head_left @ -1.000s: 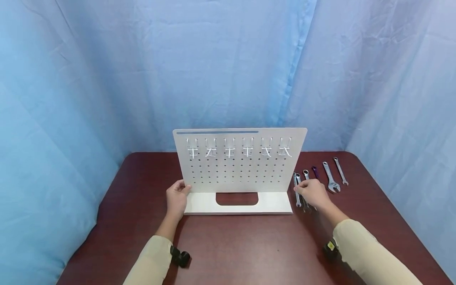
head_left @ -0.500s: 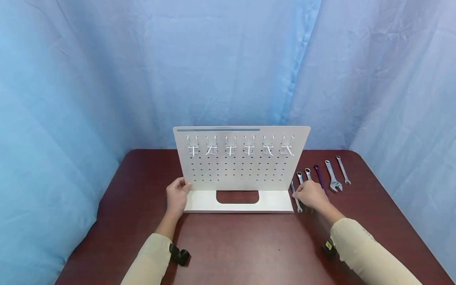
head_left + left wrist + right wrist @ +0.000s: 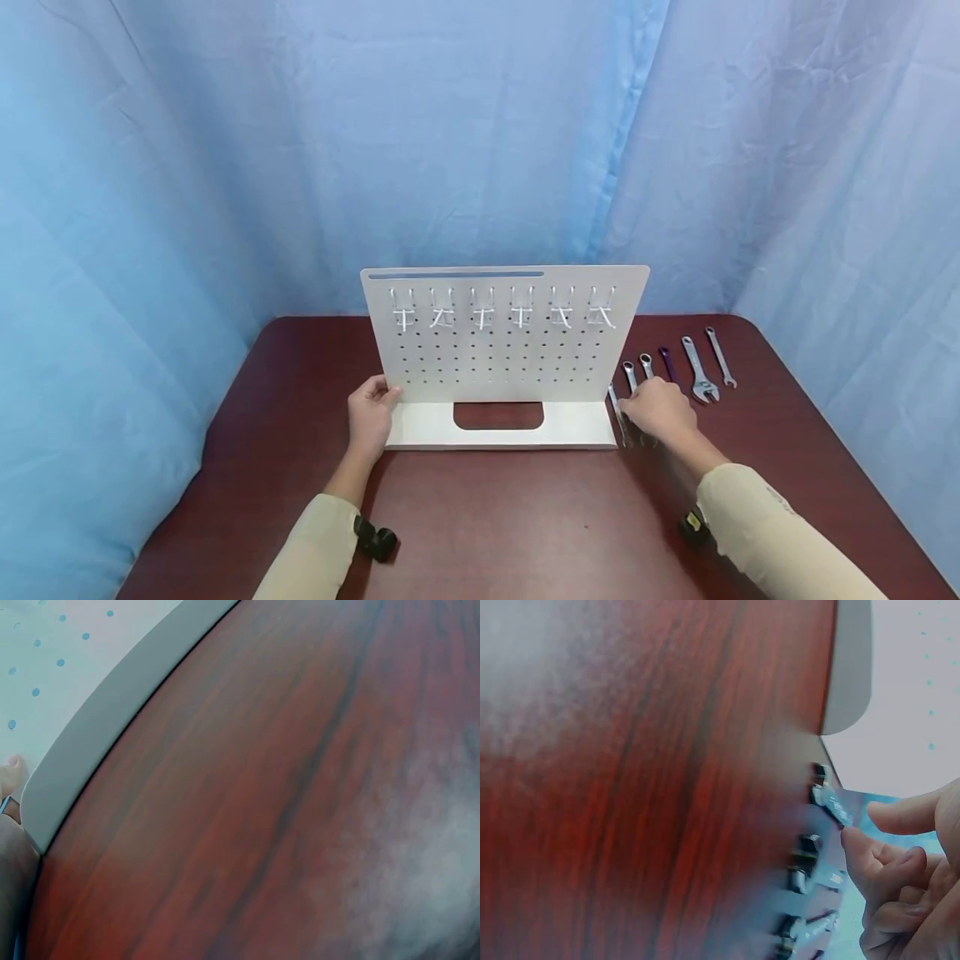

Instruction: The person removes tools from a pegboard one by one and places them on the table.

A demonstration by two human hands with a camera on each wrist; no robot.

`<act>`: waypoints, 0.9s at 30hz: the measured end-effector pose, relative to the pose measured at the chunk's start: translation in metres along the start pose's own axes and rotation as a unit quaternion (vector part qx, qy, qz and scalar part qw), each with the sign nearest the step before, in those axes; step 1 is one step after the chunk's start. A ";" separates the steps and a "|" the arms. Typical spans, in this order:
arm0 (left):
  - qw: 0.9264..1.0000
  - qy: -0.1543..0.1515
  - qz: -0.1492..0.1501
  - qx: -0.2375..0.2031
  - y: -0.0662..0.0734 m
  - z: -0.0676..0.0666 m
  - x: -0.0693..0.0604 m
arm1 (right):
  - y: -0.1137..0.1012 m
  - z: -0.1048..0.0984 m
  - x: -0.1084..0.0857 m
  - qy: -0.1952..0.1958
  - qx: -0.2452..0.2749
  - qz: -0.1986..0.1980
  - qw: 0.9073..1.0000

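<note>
A white pegboard (image 3: 495,358) with a row of several double-pronged hooks (image 3: 521,315) stands upright on its base (image 3: 427,425). My left hand (image 3: 371,412) grips its lower left edge, thumb in front; the other fingertips are hidden behind. In the left wrist view only part of the thumb (image 3: 10,780) shows. Beside the base's right end, my right hand (image 3: 660,408) pinches the leftmost combination wrench (image 3: 615,407) near its middle, low over the table. Thumb and forefinger are close to that wrench (image 3: 835,808) in the right wrist view; the exact contact is unclear.
Two ring-ended wrenches (image 3: 631,375) lie partly under my right hand. Farther right are a purple wrench (image 3: 667,363), an adjustable wrench (image 3: 699,375) and a slim combination wrench (image 3: 721,358). Blue curtains (image 3: 480,150) surround the dark red table (image 3: 495,517).
The leftmost wrench has moved left, away from its neighbour and closer to the base, along with my right hand's fingers. The left hand keeps its grip on the pegboard.
</note>
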State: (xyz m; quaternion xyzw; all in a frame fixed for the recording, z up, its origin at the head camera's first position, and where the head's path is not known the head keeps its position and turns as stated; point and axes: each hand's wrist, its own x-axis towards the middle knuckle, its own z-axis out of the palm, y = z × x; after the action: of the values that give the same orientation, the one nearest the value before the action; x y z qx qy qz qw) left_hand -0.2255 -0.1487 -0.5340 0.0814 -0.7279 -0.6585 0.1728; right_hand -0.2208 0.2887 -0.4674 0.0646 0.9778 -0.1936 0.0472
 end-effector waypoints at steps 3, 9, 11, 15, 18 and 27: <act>1.000 0.003 0.005 0.001 0.000 -0.003 0.001 | -0.001 -0.003 -0.007 0.015 0.010 -0.001 1.000; 1.000 0.012 0.007 0.012 0.001 -0.009 0.003 | -0.008 0.007 -0.018 0.011 -0.003 -0.043 0.999; 1.000 0.014 0.007 0.014 0.001 -0.010 0.004 | -0.011 0.011 -0.019 0.015 -0.013 -0.052 0.998; 1.000 0.012 0.002 0.017 -0.001 -0.009 0.003 | -0.014 0.016 -0.019 0.019 -0.035 -0.036 0.999; 1.000 0.009 -0.004 0.013 -0.003 -0.009 0.002 | -0.014 0.018 -0.019 0.001 -0.056 -0.018 0.998; 1.000 0.011 -0.004 0.025 -0.001 -0.009 0.000 | -0.013 0.022 -0.013 -0.005 -0.066 -0.032 0.997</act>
State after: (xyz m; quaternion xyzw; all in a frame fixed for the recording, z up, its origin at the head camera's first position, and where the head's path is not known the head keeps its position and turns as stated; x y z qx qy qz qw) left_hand -0.2226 -0.1577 -0.5342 0.0962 -0.7415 -0.6402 0.1761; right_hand -0.2081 0.2666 -0.4812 0.0287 0.9898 -0.1305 0.0501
